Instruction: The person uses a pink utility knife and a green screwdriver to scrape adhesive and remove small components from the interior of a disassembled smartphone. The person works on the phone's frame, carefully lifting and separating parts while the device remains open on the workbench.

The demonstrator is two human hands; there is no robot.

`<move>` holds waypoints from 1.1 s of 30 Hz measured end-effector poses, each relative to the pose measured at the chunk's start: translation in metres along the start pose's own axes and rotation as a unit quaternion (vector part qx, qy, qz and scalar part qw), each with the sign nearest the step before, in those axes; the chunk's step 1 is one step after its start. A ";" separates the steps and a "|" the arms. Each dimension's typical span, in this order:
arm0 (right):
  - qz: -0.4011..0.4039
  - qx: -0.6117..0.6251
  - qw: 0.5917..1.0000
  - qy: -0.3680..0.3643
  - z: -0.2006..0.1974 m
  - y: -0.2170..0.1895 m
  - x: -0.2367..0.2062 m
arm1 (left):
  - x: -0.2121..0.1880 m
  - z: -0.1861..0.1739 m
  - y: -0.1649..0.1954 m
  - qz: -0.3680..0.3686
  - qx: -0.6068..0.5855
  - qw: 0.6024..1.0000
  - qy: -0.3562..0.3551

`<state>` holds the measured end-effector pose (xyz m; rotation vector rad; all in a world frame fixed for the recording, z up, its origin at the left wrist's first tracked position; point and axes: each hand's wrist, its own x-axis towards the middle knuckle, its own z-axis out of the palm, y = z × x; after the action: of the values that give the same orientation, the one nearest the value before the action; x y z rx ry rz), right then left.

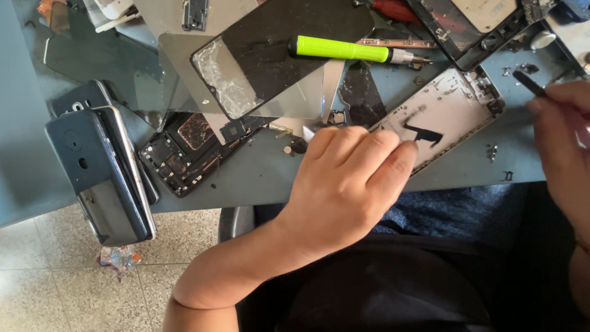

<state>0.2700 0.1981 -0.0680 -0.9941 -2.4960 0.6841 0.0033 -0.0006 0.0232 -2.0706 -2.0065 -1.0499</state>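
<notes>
The grey-blue desk [258, 178] carries several opened phones, so the stripping-down looks well advanced, though nothing is reassembled. The silver phone frame [452, 101] lies near the right edge with most parts out; a dark piece remains inside. The left hand [350, 178] rests curled on the frame's near left end, its grip pressing it down rather than closing round it. The right hand [562, 141], at the far right, pinches a thin dark tool [527, 81] aimed at the frame. A cracked black screen [276, 49], a grey back cover [101, 175] and a bare circuit board [184, 150] lie left; a lime-handled screwdriver [344, 49] lies far, unused.
</notes>
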 end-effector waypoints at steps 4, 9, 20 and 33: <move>0.005 0.032 0.999 0.016 0.007 0.006 0.003 | -0.005 0.005 0.000 -0.013 -0.012 0.999 -0.038; 0.013 0.038 0.999 0.005 0.006 0.005 0.010 | -0.010 0.006 -0.001 -0.026 -0.026 0.998 -0.043; -0.010 0.043 0.999 0.021 -0.006 -0.024 0.004 | -0.001 -0.025 -0.017 -0.072 -0.076 0.995 0.008; -0.186 0.133 0.973 -0.039 -0.015 -0.086 -0.005 | -0.004 -0.039 -0.033 -0.027 -0.112 0.993 -0.014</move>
<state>0.2352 0.1442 -0.0086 -0.3954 -2.4714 0.9150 -0.0421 -0.0189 0.0382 -2.1554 -2.0536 -1.3196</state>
